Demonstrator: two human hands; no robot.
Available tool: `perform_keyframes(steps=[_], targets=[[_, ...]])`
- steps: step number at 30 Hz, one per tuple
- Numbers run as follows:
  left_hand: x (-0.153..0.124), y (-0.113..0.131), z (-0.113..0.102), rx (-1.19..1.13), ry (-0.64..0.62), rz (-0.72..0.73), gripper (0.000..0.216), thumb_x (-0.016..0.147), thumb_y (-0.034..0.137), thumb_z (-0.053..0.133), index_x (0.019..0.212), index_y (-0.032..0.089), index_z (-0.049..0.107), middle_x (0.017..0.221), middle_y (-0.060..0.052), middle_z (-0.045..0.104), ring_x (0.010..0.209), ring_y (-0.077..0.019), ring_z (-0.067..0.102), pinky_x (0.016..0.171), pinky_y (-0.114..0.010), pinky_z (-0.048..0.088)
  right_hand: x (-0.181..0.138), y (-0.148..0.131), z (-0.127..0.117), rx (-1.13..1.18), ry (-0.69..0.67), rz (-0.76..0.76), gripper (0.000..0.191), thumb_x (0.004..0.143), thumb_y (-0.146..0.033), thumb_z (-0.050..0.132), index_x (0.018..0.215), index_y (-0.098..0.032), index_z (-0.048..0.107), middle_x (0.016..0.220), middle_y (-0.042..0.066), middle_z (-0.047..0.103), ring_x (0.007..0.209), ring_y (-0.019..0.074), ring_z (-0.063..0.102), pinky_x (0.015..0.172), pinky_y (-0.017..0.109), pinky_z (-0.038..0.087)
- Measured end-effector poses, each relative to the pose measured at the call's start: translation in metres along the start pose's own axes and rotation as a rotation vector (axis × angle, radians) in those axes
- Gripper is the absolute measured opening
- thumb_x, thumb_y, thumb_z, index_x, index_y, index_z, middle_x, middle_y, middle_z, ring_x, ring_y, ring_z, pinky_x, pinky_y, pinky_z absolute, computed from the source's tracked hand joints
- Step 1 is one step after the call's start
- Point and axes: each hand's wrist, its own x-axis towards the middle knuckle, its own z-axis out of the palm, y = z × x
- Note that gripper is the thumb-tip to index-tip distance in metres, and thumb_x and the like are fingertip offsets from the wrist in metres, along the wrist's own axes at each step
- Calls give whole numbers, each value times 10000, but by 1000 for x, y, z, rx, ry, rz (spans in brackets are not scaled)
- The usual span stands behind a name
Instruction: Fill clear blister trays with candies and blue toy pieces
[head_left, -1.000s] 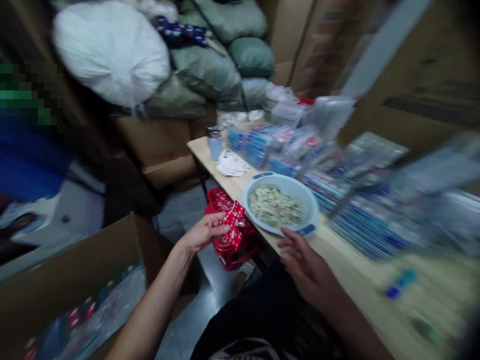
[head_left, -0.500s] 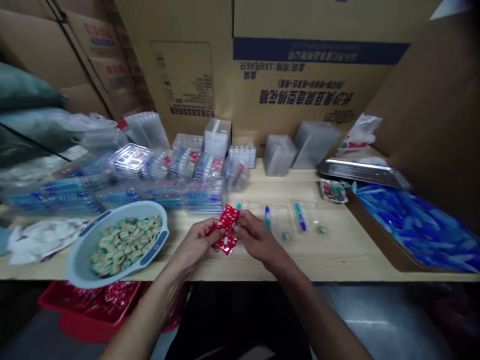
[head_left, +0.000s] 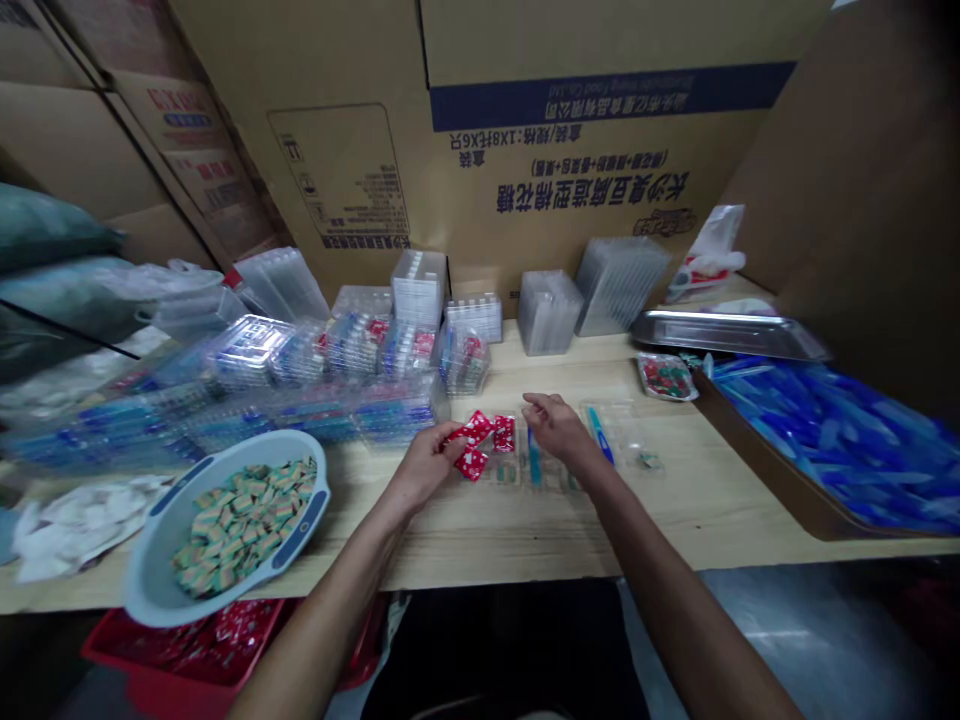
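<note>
Left hand point(head_left: 424, 467): closed; I'm pinching a red white-dotted strip point(head_left: 472, 437) just above the table point(head_left: 660, 520).
Right hand point(head_left: 559, 428): open, fingers extended, just over a clear plastic blister tray point(head_left: 536, 465); I can't tell if they touch.
Near my left: a pale blue bowl point(head_left: 225, 530) of wrapped sweets, at the table's edge.
Far right: a box of blue items point(head_left: 825, 450), below a steel tray point(head_left: 727, 335).
</note>
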Motion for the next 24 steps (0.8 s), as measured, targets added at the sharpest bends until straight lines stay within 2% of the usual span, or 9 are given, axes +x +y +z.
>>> perform_keyframes(steps=[2, 4, 7, 10, 14, 17, 19, 21, 24], targets=[[13, 2, 11, -14, -79, 55, 227, 826, 366, 652, 884, 157, 719, 722, -8, 661, 639, -135, 551, 577, -214, 411, -7, -2, -9, 279, -187, -78, 384, 881, -434, 575, 1165, -183, 642, 965, 55, 658, 908, 215, 602, 843, 338, 477], [27, 6, 26, -55, -147, 77, 217, 814, 353, 674, 867, 147, 719, 769, -25, 688, 664, -141, 582, 604, -220, 440, -9, -2, -19, 442, -273, -96, 359, 825, -498, 627, 998, -184, 637, 833, 15, 642, 784, 187, 585, 741, 303, 462], [43, 17, 46, -153, -199, -16, 240, 804, 299, 677, 979, 138, 707, 760, -16, 681, 624, -131, 587, 584, -217, 437, 2, 1, -45, 457, -75, -112, 277, 775, -462, 628, 803, -194, 562, 693, -11, 573, 646, 152, 508, 640, 269, 406], [52, 24, 53, -168, -140, -69, 356, 780, 195, 656, 1134, 156, 671, 724, 21, 644, 580, -106, 557, 552, -195, 405, 22, 9, -85, 180, 60, -142, 161, 824, -350, 541, 821, -192, 571, 687, -6, 566, 644, 151, 490, 616, 258, 371], [55, 20, 51, -208, -26, -29, 516, 663, 108, 691, 1171, 166, 624, 697, 58, 609, 566, -94, 546, 548, -184, 405, 39, 15, -117, -406, -256, -51, 99, 784, -136, 558, 734, -180, 631, 690, 17, 623, 682, 162, 536, 624, 255, 366], [55, 13, 49, -274, -1, -60, 350, 614, 133, 717, 954, 139, 634, 697, 27, 652, 582, -118, 586, 571, -209, 450, 41, 18, -110, -480, -342, -11, 128, 728, -77, 624, 648, -175, 646, 658, 28, 648, 668, 175, 568, 626, 256, 382], [55, 8, 50, -261, 14, -57, 218, 623, 168, 712, 824, 141, 632, 675, 10, 661, 587, -130, 594, 578, -223, 465, 39, 22, -100, -491, -323, -9, 107, 736, -68, 634, 718, -157, 691, 762, 66, 699, 758, 201, 612, 696, 261, 419], [57, 5, 52, -244, 25, -41, 194, 635, 192, 709, 812, 147, 644, 666, 10, 659, 589, -134, 594, 575, -226, 465, 34, 24, -92, -492, -249, -18, 194, 799, -78, 597, 938, -119, 726, 973, 129, 721, 932, 229, 627, 822, 279, 437], [63, 5, 64, -247, 32, -15, 307, 614, 219, 757, 887, 158, 628, 652, 29, 641, 552, -121, 566, 538, -211, 433, 19, 21, -88, -298, -264, -56, 375, 940, -193, 493, 1287, -99, 601, 1111, 137, 694, 1011, 211, 619, 874, 294, 455]])
